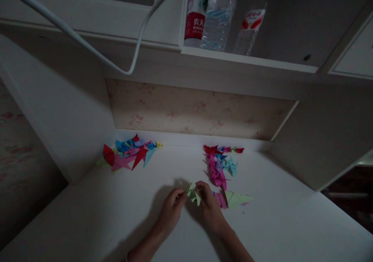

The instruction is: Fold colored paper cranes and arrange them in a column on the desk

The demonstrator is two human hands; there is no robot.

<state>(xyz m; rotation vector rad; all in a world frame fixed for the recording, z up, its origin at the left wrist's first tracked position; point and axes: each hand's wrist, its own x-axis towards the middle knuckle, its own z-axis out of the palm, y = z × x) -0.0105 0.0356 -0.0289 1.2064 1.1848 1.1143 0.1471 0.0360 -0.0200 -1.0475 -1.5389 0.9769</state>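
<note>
Low over the white desk, a light green origami crane (193,194) sits between my two hands, its folded points sticking up and down. My right hand (210,207) pinches its right side with thumb and forefinger. From the left, my left hand (172,208) is closed, with its fingertips at the crane's left edge; the other fingers curl inward. Just right of my right hand lie a larger pale green folded paper piece (237,199) and a pink folded paper piece (220,200). Behind them are magenta folded papers (215,170) and a light blue origami piece (231,166).
A heap of colourful folded paper (128,153) lies at the back left of the desk (140,223). Plastic bottles (220,21) stand on the shelf above. A white cable (134,60) hangs down in front of the cabinet. Side panels close in the desk.
</note>
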